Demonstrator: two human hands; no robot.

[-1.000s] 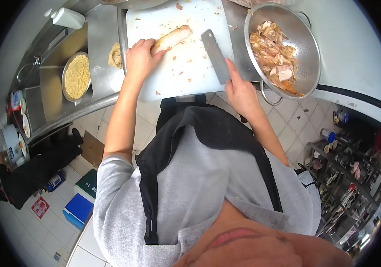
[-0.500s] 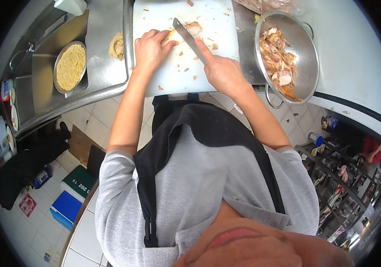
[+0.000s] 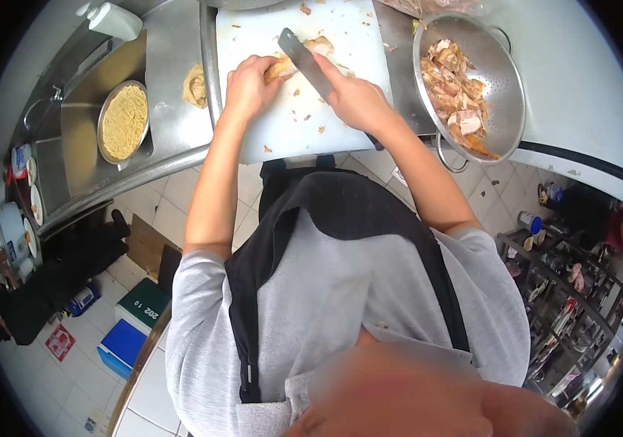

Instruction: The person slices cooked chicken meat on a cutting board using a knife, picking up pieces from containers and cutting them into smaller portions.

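Note:
My right hand [image 3: 361, 100] grips a kitchen knife [image 3: 302, 60], its index finger laid along the dark, wide blade. The blade lies slantwise across a piece of cooked meat [image 3: 279, 71] on the white cutting board [image 3: 293, 131]. With curled fingers, my left hand [image 3: 251, 86] holds that meat just left of the blade. Beyond the blade, another pale part of the meat [image 3: 321, 46] shows; whether the two parts are still joined is hidden by the knife. Small brown scraps are scattered over the board.
To the right stands a metal colander [image 3: 504, 120] with torn meat [image 3: 457, 91] inside. On the left, a bowl of yellowish mash [image 3: 123, 122] sits in the sink, and a crumpled tan cloth [image 3: 195, 86] lies on the steel counter. A person in black [image 3: 71, 280] is at far left.
My left hand has drawn its fingers in around the meat, and more of it shows beside the blade. The knife has shifted slightly left. The whole view has swung a little.

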